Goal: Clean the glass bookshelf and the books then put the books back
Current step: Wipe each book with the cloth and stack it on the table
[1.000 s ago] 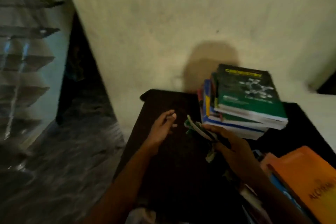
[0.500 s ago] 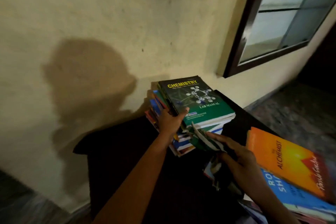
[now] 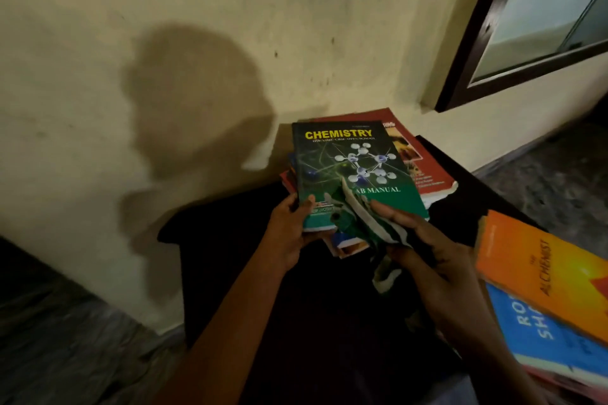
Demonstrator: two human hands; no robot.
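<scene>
Chemistry manual [image 3: 345,161] tops stack [image 3: 424,171], left of second pile [image 3: 543,293].

Dark table [image 3: 230,273] by the wall carries a book stack [image 3: 424,171] and another stack [image 3: 543,306] at right

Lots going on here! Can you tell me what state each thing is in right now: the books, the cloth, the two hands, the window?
Chemistry book: closed, held up by its near edge.
Left hand: grip shut on the Chemistry book.
Right hand: holding the cloth.
Cloth: crumpled, pressed on the Chemistry cover.
Red book: closed, lying flat atop its pile.
Orange book: closed, topping the right pile.
Window: cannot tell.
</scene>
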